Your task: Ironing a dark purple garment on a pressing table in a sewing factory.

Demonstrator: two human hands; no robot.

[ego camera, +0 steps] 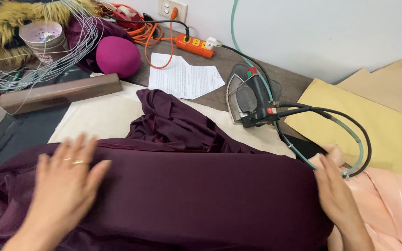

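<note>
Smoothing works best with even outward strokes: both the left hand (pixel 66 186) and right hand (pixel 338 193) lie flat, fingers spread, gripping nothing, on the maroon fabric (pixel 201 195) draped over the pressing pad (pixel 94 118), near the iron (pixel 252 100).

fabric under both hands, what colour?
Dark plum purple, plain, no pattern. The fabric lies under the left hand and right hand; head view.

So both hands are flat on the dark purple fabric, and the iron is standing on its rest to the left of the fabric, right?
Not quite. The iron stands on its rest to the right of the bunched dark purple fabric, toward the back of the table, as the head view shows. The rest holds: the left hand lies flat on the fabric and the right hand presses its right edge.
</note>
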